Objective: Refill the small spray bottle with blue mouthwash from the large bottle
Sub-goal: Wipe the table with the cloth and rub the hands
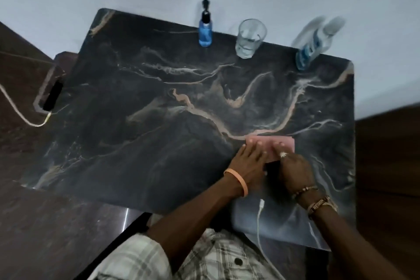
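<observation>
Counter far edge: spray bottle mostly blue-filled, glass, large bottle with blue low; left hand and right hand press a pink cloth, fingers flat.

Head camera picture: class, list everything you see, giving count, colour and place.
table: one, dark marbled, centre.
small spray bottle: one, blue, black top, far edge.
glass: one, clear, right of the small spray bottle.
large bottle: one, clear, blue liquid low, far right corner.
pink sheet: one, pink, near right side.
cable: one, white, near edge.
left hand: one, orange wristband, flat on the pink sheet.
right hand: one, ringed, fingers on the pink sheet.
</observation>
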The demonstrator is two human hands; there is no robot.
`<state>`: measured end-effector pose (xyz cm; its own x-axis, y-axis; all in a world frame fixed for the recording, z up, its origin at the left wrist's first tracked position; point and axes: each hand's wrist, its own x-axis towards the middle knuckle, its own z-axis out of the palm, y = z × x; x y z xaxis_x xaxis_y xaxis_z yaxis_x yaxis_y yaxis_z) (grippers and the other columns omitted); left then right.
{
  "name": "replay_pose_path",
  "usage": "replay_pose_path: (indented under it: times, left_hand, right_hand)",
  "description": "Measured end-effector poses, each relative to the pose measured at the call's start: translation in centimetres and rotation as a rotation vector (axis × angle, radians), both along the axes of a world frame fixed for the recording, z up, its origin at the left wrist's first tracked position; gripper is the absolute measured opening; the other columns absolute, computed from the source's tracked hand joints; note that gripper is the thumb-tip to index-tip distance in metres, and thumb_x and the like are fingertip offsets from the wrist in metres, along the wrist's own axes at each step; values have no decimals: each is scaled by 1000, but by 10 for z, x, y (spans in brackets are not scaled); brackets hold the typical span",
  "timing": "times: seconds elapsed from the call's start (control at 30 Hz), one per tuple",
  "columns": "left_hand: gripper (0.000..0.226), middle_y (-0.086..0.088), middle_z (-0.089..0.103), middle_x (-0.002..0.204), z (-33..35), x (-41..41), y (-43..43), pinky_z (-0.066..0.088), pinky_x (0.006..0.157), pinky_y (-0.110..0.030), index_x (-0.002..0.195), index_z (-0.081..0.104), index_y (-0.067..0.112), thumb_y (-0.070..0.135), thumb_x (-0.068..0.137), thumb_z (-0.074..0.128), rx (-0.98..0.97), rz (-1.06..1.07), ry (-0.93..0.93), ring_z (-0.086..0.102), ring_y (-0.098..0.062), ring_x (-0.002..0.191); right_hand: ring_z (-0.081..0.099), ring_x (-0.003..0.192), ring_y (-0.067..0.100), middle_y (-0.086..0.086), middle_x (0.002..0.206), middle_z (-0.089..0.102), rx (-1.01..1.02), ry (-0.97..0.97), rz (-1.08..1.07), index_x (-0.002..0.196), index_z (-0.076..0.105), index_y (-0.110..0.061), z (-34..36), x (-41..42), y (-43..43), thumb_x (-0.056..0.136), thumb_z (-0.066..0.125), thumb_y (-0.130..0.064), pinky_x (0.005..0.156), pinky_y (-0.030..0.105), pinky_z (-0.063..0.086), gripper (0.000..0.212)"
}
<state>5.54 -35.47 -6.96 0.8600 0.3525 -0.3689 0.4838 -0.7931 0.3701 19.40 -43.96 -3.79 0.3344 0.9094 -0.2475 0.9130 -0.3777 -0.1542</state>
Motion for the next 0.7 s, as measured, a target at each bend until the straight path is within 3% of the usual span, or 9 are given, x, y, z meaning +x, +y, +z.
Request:
replay_pose_path:
  times: [0.1, 0.17, 0.23, 0.33, 0.4, 0.47, 0.53, 0.63, 0.7]
  left_hand:
    - [66, -24, 4, 158, 2, 8, -28, -8, 117, -50, 150, 16, 4, 33, 96, 40, 27, -102, 57, -5, -42, 145]
    - [74, -22, 5, 158, 3, -5, -34, -8, 118, -49, 150, 17, 5, 36, 91, 50, 70, -177, 67, -4, -39, 146]
    - [75, -19, 5, 159, 4, -30, -34, -5, 119, -47, 148, 24, 4, 41, 89, 54, 88, -191, 92, -2, -36, 147]
    - [54, -14, 10, 160, 7, -77, -25, 5, 119, -43, 144, 36, 9, 34, 97, 37, 84, -113, 109, 3, -31, 148]
    - [46, -12, 20, 158, 14, -104, -12, 22, 115, -43, 137, 49, 14, 32, 96, 38, 76, -45, 107, 15, -30, 146]
    - [35, -11, 47, 144, 21, -127, 2, 47, 98, -37, 117, 66, 22, 36, 87, 57, 121, 26, 63, 45, -29, 133]
    - [30, -2, 70, 112, 23, -147, 8, 58, 68, -27, 96, 75, 27, 39, 68, 78, 119, 109, 31, 69, -20, 101]
    - [32, 6, 73, 102, 16, -164, 14, 58, 69, -25, 95, 76, 26, 40, 67, 79, 124, 155, 30, 70, -14, 96]
    - [31, 7, 73, 101, 13, -171, 22, 58, 71, -24, 89, 77, 25, 42, 63, 77, 151, 164, 70, 70, -12, 96]
  right_hand:
    - [69, 95, 39, 22, 111, 69, 49, -61, 69, 111, 71, 0, -7, -27, -44, 55, 90, -3, 71, 48, 59, 59]
    - [68, 100, 38, 21, 114, 68, 140, -12, 65, 110, 71, -2, -14, -45, -64, 79, 76, -9, 75, 49, 59, 33]
    - [67, 104, 29, 12, 118, 68, 210, 121, -20, 116, 69, -7, -15, -64, -63, 95, 55, -19, 84, 41, 57, 28]
    - [70, 82, 16, 0, 94, 73, 272, 272, 71, 100, 74, -14, -18, -94, -33, 75, 75, -11, 73, 22, 55, 25]
    - [68, 76, 18, 0, 84, 70, 279, 328, 130, 91, 74, -14, -20, -110, -11, 75, 78, -10, 73, 25, 50, 17]
    - [68, 86, 21, 3, 92, 71, 257, 321, 227, 95, 74, -17, -22, -123, 8, 81, 71, -17, 78, 29, 53, 14]
    - [66, 105, 25, 6, 114, 70, 187, 263, 369, 109, 74, -19, -21, -135, 21, 72, 74, -22, 86, 33, 55, 37]
    - [55, 124, 26, 9, 128, 63, 179, 212, 434, 118, 70, -12, -23, -148, 37, 68, 59, -16, 110, 33, 33, 52]
    - [31, 141, 22, 10, 129, 62, 145, 160, 452, 119, 68, -10, -27, -156, 47, 75, 44, -18, 113, 34, 20, 50]
